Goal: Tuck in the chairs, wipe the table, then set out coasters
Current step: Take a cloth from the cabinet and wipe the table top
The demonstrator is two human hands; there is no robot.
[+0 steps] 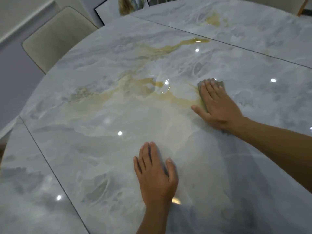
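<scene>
pressing grey cloth (200,89) onto marble bench (84,149) with right grip (217,107), flat and uncurled; resting left grip (155,173) flat nearby, uncurled, holding nothing; yellowish streaks (177,98) just beside cloth.

A glossy round table of grey-white marbled stone (84,149) lies under both hands, with yellowish streaks crossing it ahead of the left hand (156,173). A small grey cloth (201,97) lies flat on the table beneath the right hand (217,107), its edges showing past the fingertips. A cream upholstered chair (55,39) stands at the table's rim, far to the left of the left hand.
</scene>
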